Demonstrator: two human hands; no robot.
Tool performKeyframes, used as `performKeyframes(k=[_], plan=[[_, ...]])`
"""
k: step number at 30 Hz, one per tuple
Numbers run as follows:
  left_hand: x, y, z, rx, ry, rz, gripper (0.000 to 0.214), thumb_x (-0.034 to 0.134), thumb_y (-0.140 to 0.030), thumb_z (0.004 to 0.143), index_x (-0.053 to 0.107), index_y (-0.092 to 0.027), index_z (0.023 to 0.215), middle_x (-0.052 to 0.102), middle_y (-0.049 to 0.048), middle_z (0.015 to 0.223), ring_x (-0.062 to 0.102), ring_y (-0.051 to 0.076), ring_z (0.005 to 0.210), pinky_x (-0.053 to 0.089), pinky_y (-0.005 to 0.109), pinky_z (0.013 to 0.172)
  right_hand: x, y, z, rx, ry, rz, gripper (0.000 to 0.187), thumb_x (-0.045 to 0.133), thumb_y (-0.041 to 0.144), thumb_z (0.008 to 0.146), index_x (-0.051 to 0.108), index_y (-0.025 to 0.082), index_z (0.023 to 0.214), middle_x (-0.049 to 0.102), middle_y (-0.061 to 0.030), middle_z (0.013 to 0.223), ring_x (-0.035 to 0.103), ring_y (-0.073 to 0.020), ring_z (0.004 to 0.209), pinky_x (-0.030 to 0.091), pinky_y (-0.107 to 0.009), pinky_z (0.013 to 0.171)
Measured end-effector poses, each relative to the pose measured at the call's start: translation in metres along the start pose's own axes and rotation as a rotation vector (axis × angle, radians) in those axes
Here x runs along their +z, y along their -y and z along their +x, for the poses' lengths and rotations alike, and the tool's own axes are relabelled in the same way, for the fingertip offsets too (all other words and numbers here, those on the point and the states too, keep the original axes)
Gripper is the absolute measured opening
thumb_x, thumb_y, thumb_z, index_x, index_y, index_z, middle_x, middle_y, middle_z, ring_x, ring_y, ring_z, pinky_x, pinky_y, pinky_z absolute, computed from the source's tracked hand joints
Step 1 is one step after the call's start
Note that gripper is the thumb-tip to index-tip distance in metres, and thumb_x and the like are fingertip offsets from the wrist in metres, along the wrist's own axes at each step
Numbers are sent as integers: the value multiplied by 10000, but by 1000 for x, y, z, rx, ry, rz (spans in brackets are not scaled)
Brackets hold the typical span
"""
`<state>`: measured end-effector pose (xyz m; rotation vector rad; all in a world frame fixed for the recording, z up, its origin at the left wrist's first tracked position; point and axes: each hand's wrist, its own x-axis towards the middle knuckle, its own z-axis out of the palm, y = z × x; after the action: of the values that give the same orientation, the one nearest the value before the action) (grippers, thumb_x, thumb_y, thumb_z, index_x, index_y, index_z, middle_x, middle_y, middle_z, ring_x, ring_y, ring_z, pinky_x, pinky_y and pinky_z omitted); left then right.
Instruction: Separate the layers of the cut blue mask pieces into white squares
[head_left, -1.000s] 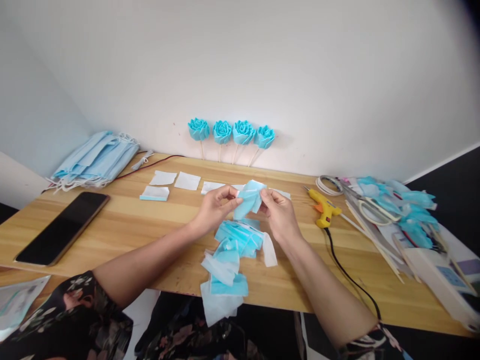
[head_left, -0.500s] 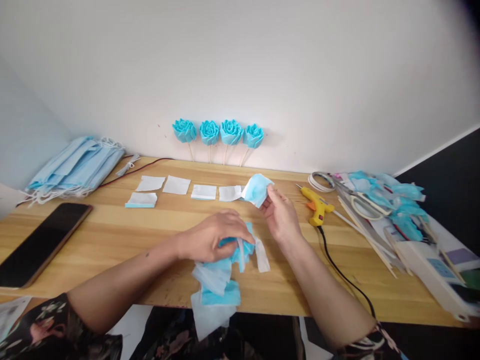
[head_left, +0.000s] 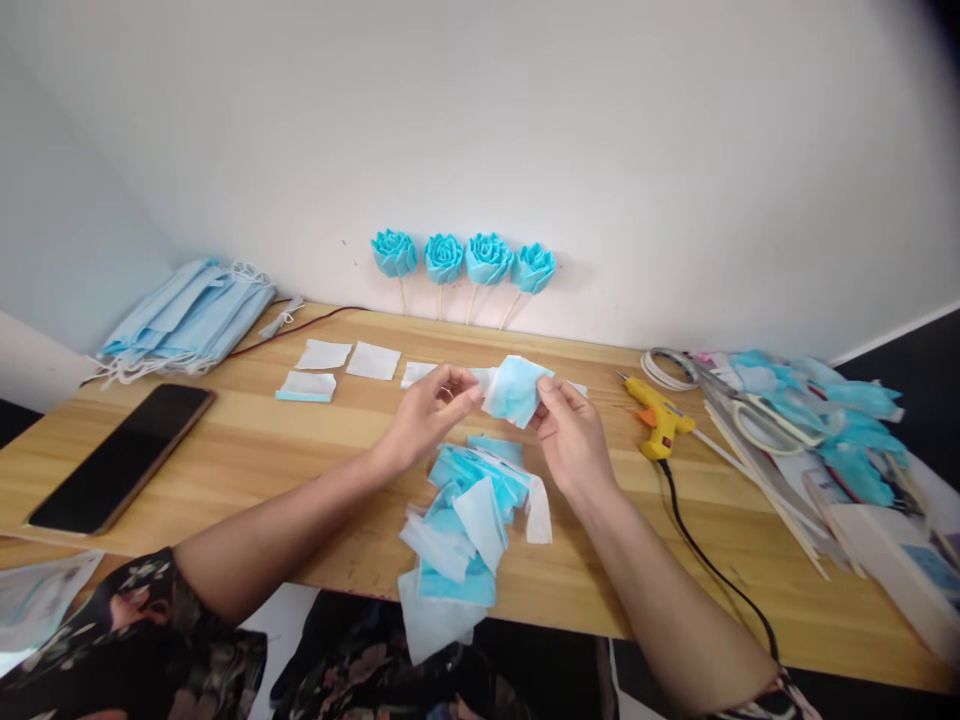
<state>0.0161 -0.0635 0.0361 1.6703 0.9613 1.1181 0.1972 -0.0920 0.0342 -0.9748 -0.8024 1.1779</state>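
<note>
My left hand and my right hand are raised over the middle of the wooden table, both pinching a small blue and white piece of mask fabric between them. The left fingers pinch its left edge, the right fingers its right side. Just below the hands lies a loose pile of cut blue and white fabric pieces that hangs over the table's front edge.
Several white fabric squares lie in a row behind the hands. Blue fabric roses on sticks lean on the wall. A stack of face masks and a phone are at left. A yellow glue gun, scissors and scraps are at right.
My left hand has come up from the pile on the table and now pinches the fabric piece that the right hand was holding alone. The pile has shifted a little.
</note>
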Motion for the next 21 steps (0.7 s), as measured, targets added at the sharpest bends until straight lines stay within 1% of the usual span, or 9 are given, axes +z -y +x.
performKeyframes(k=[2, 3, 5, 8, 12, 15, 18, 20, 21], plan=[[3, 3, 1, -23, 55, 7, 280, 673, -416, 816, 626, -171, 945, 660, 36, 878, 594, 165, 821, 461, 302, 780, 2, -1, -3, 0, 20, -23, 280, 769, 447, 751, 636, 214, 671, 639, 30, 673, 583, -129, 636, 500, -268, 632], [3, 3, 1, -29, 96, 14, 271, 689, -400, 797, 633, -169, 927, 662, 32, 866, 592, 164, 819, 457, 299, 777, 3, -2, -4, 6, 24, -37, 271, 768, 443, 751, 641, 217, 676, 641, 31, 672, 586, -131, 632, 500, -270, 630], [5, 2, 1, -44, 146, 14, 211, 684, -366, 789, 629, -165, 821, 647, 19, 799, 573, 150, 775, 447, 283, 740, 5, -3, -5, 21, 29, -67, 259, 767, 448, 747, 651, 223, 692, 650, 29, 675, 596, -141, 631, 506, -279, 629], [6, 3, 0, -85, 125, -64, 208, 650, -340, 801, 581, -163, 716, 591, -5, 704, 526, 122, 686, 428, 258, 672, 6, -4, -5, 61, 76, -75, 279, 733, 497, 763, 667, 228, 726, 688, 2, 717, 628, -169, 673, 525, -300, 646], [4, 5, 1, -117, 58, -223, 245, 662, -370, 801, 557, -161, 727, 568, -10, 705, 515, 111, 675, 421, 257, 677, 3, -2, -2, 167, 162, -11, 451, 609, 635, 800, 736, 209, 870, 744, -63, 844, 668, -207, 757, 554, -326, 655], [4, 5, 1, -113, 51, -274, 262, 673, -391, 805, 565, -158, 751, 587, 1, 739, 542, 121, 713, 434, 267, 716, 2, 0, -3, 193, 228, -47, 533, 571, 682, 807, 761, 196, 916, 754, -85, 905, 683, -222, 805, 556, -322, 644], [4, 5, 0, -93, 93, -264, 273, 675, -403, 811, 585, -151, 757, 596, 9, 744, 554, 127, 727, 441, 273, 733, 3, -2, -6, 141, 226, -185, 422, 682, 614, 765, 770, 214, 865, 753, -56, 879, 677, -211, 790, 547, -311, 650], [5, 6, 0, -76, 94, -273, 273, 670, -409, 816, 604, -146, 789, 604, 14, 758, 558, 127, 735, 444, 270, 737, 3, -4, -7, 101, 170, -274, 328, 772, 532, 709, 767, 216, 795, 739, -31, 791, 655, -191, 730, 534, -302, 644], [5, 6, 0, -68, 72, -288, 271, 667, -413, 818, 613, -147, 830, 608, 14, 771, 559, 126, 739, 445, 266, 735, 3, -5, -7, 86, 138, -301, 302, 793, 505, 692, 763, 214, 767, 727, -22, 751, 640, -180, 699, 527, -298, 639]])
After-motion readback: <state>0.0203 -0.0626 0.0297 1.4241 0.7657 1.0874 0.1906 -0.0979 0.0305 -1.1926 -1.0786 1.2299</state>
